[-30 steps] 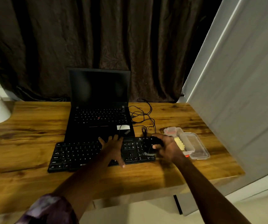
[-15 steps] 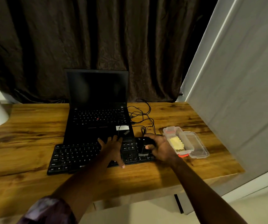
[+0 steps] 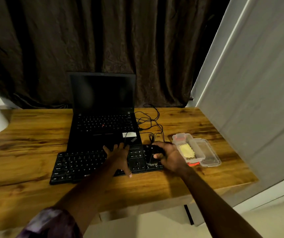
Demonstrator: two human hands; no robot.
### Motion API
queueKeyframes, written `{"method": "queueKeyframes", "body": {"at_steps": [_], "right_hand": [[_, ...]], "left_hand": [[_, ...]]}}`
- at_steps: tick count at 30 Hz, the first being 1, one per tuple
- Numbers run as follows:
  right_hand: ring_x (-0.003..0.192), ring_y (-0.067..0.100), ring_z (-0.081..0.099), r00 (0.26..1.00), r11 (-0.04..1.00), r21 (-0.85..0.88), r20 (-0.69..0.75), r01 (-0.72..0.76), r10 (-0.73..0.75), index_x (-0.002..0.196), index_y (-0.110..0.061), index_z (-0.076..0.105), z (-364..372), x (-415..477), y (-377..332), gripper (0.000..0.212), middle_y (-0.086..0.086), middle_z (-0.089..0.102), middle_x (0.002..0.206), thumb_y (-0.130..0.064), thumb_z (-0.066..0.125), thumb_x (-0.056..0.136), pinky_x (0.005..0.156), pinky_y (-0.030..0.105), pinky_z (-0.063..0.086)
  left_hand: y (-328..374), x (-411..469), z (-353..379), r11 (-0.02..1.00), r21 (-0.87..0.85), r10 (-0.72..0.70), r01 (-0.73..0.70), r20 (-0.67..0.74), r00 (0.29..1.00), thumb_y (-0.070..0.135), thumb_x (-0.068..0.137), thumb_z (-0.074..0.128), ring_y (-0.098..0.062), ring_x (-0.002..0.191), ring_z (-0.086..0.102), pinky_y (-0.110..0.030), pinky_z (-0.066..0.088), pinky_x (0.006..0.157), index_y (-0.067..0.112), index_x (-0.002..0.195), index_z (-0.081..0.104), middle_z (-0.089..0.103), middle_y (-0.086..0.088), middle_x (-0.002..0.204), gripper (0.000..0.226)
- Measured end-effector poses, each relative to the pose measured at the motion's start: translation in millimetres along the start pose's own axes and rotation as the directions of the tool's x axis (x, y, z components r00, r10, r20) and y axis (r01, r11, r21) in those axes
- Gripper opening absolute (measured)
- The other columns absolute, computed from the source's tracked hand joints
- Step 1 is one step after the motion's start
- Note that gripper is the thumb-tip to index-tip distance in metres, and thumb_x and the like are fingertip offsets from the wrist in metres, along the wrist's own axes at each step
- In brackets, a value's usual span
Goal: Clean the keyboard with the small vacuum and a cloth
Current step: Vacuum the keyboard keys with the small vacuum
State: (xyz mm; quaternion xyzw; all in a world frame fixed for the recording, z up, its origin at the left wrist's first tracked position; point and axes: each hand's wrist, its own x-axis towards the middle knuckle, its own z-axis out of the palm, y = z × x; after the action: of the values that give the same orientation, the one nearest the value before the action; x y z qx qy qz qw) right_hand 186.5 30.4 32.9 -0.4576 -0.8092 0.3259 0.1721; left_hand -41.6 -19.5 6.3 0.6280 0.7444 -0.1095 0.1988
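Keyboard [image 3: 79, 167] on bench [image 3: 26, 152], just before laptop [image 3: 103, 124]. Left hand [image 3: 119, 157] flat on its middle keys, fingers spread. Right hand [image 3: 171, 157] curled round small black vacuum [image 3: 155, 151], over keyboard's right end.

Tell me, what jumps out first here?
Two bare arms reach over a wooden desk: the left grip lies flat on the black keyboard, while the right grip curls round a small black vacuum at its right end. Behind stands an open laptop with a dark screen; to the right, a clear box holds what looks like a yellow cloth.
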Motion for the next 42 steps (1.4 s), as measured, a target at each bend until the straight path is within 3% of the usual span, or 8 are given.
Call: {"method": "queueKeyframes", "body": {"at_steps": [5, 8, 12, 18, 24, 31, 34, 42], "right_hand": [[0.108, 0.021, 0.066, 0.996, 0.996, 0.077, -0.068, -0.043, 0.049, 0.111, -0.053, 0.062, -20, -11, 20, 0.065, 0.002, 0.067, 0.118, 0.005, 0.066, 0.084, 0.083, 0.040, 0.061], [0.110, 0.026, 0.064, 0.992, 0.997, 0.047, -0.107, -0.064, 0.069, 0.121, -0.025, 0.064, -28, -15, 32, 0.054, 0.006, 0.065, 0.117, 0.012, 0.064, 0.082, 0.077, 0.017, 0.057], [0.106, 0.015, 0.065, 0.995, 0.997, 0.057, -0.079, -0.061, 0.065, 0.118, -0.039, 0.062, -20, -18, 19, 0.057, -0.008, 0.066, 0.112, 0.007, 0.064, 0.084, 0.089, 0.036, 0.058], [0.106, 0.017, 0.061, 0.998, 0.998, -0.001, -0.009, -0.066, 0.066, 0.127, -0.057, 0.049, 5, -12, 6, 0.051, 0.000, 0.059, 0.124, -0.047, 0.064, 0.080, 0.089, 0.043, 0.057], [0.110, 0.019, 0.063, 0.992, 0.999, 0.004, -0.112, -0.053, 0.053, 0.131, -0.020, 0.059, -19, -27, 13, 0.052, 0.006, 0.066, 0.122, 0.001, 0.069, 0.085, 0.093, 0.039, 0.057], [0.105, 0.014, 0.062, 0.995, 0.996, -0.076, -0.087, -0.052, 0.045, 0.131, -0.047, 0.051, 6, -24, 2, 0.055, -0.002, 0.061, 0.121, -0.013, 0.065, 0.089, 0.087, 0.036, 0.059], [0.106, 0.006, 0.054, 0.998, 0.997, -0.073, -0.063, -0.029, 0.024, 0.137, -0.036, 0.052, 23, -21, -13, 0.052, -0.007, 0.054, 0.120, -0.010, 0.063, 0.092, 0.087, 0.021, 0.052], [0.108, 0.019, 0.063, 0.990, 0.997, -0.050, -0.133, -0.057, 0.050, 0.125, -0.041, 0.057, -3, -11, 6, 0.050, 0.001, 0.066, 0.117, -0.011, 0.067, 0.086, 0.089, 0.041, 0.058]], "left_hand": [[1, 0, 0, 1.000, -0.009, -0.002, 0.002, 0.007, 1.000, 0.056, 0.056, 0.088, -0.036, 0.151, 0.000, -0.077, -0.001, 0.109, 0.023, 0.158, 0.002, -0.001, -0.010, 0.165, 0.138], [0, 0, -1, 1.000, -0.001, 0.002, -0.002, 0.006, 1.000, 0.056, 0.056, 0.088, -0.036, 0.151, 0.001, -0.077, 0.000, 0.109, 0.023, 0.158, 0.002, 0.001, -0.010, 0.165, 0.138], [-1, 1, 0, 1.000, 0.003, 0.006, -0.006, -0.001, 1.000, 0.057, 0.055, 0.088, -0.036, 0.151, 0.002, -0.077, -0.001, 0.109, 0.022, 0.158, 0.003, 0.002, -0.010, 0.164, 0.138], [-2, 0, -1, 1.000, -0.006, 0.026, -0.026, -0.007, 1.000, 0.059, 0.054, 0.088, -0.035, 0.150, 0.006, -0.078, 0.002, 0.108, 0.022, 0.159, 0.004, 0.007, -0.009, 0.163, 0.139], [-4, 2, 3, 0.999, -0.023, 0.028, -0.028, -0.011, 1.000, 0.059, 0.053, 0.088, -0.035, 0.151, 0.003, -0.078, -0.002, 0.108, 0.023, 0.158, 0.003, 0.004, -0.009, 0.164, 0.140], [-3, 3, 1, 1.000, -0.006, 0.021, -0.021, -0.006, 1.000, 0.059, 0.054, 0.088, -0.035, 0.150, 0.004, -0.077, 0.001, 0.109, 0.024, 0.158, 0.003, 0.004, -0.008, 0.164, 0.139], [-5, 3, 3, 1.000, -0.004, 0.022, -0.022, 0.000, 1.000, 0.060, 0.054, 0.087, -0.034, 0.150, 0.003, -0.077, 0.000, 0.109, 0.024, 0.158, 0.001, 0.003, -0.007, 0.164, 0.140], [-6, 1, 4, 0.999, -0.031, 0.027, -0.027, -0.018, 0.999, 0.060, 0.054, 0.087, -0.034, 0.150, 0.005, -0.077, 0.001, 0.109, 0.023, 0.158, 0.003, 0.005, -0.006, 0.164, 0.139]]}}
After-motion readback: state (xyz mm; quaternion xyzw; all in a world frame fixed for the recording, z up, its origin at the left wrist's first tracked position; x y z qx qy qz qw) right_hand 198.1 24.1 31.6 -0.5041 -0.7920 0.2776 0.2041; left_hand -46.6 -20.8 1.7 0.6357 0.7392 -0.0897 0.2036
